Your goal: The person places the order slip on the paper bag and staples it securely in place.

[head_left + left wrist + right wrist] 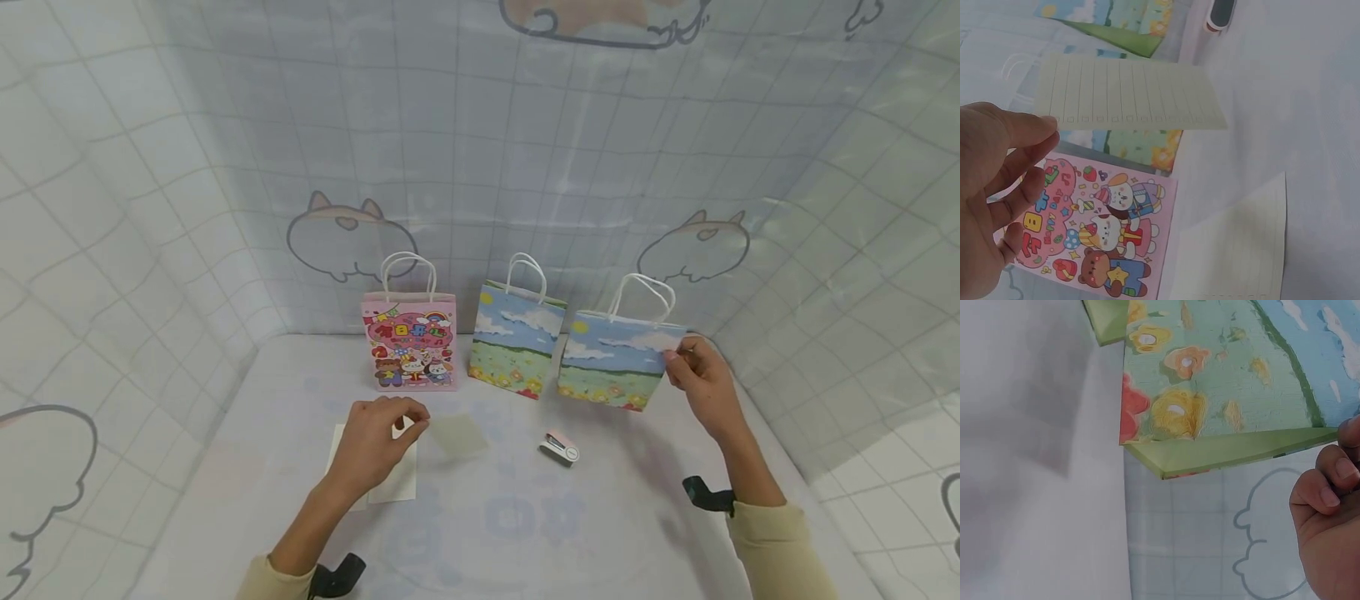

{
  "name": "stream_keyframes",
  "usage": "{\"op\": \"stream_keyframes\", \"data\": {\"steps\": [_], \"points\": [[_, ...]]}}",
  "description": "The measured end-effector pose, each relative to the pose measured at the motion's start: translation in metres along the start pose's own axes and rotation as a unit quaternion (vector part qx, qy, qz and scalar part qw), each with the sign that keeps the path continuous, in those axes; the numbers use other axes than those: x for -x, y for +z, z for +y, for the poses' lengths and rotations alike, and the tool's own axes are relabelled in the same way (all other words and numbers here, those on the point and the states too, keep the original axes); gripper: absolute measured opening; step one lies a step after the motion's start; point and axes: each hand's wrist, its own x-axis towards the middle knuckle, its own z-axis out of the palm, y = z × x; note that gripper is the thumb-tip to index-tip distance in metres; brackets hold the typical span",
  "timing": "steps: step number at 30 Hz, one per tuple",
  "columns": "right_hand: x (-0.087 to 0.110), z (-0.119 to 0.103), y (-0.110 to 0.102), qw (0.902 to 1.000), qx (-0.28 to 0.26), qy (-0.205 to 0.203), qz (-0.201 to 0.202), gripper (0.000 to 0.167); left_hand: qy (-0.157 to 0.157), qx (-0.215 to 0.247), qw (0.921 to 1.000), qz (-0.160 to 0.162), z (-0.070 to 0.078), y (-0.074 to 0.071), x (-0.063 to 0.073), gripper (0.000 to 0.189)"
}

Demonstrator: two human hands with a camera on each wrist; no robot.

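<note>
Head view: as I judge it, the step in hand is managing a thin, pale cream lined paper sheet (459,436) and a blue-and-green flower-meadow paper bag (618,358) at once; the next move calls for keeping the sheet uncreased and the bag steady.
Flat paper: more cream paper (393,479) lies on the white tabletop (487,550), partly hidden from above by the left hand (375,446).
Left hand: thumb and forefinger meet on one corner of the sheet, the other fingers loosely bent.
Lifted sheet: held up off the tabletop, on the near side of the bags.
Stapler: a small pink-and-white stapler (559,448) lies between the hands, touched by neither.
Right hand: this hand (703,387) pinches the bag's right edge, thumb in front, fingers curled.
Held bag: it tilts; whether its base touches the tabletop I cannot tell.
Standing bags: a matching meadow bag (517,337) just beside it, then a pink cartoon-printed paper bag (411,342) farther left, both with white handles.
Back wall: pale grid-patterned sheeting (480,167) rises behind everything.
</note>
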Motion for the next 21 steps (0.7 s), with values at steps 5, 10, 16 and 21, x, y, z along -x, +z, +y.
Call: {"op": "stream_keyframes", "data": {"steps": [5, 10, 16, 21], "points": [[0.002, -0.005, 0.006, 0.9997, -0.02, -0.005, -0.011, 0.013, 0.005, 0.004, 1.0, 0.003, 0.001, -0.003, 0.0, 0.016], [0.004, -0.008, 0.011, 0.9999, 0.003, 0.001, -0.017, 0.014, 0.007, 0.008, 0.9999, -0.001, 0.002, -0.004, -0.001, 0.015], [0.007, -0.014, 0.014, 0.9997, 0.013, 0.005, -0.021, 0.014, -0.003, 0.019, 0.9998, -0.001, 0.005, -0.009, -0.001, 0.014], [0.008, -0.017, 0.017, 0.9995, 0.009, -0.006, -0.03, 0.013, 0.0, 0.021, 0.9998, 0.003, 0.007, -0.013, -0.002, 0.014]]}}
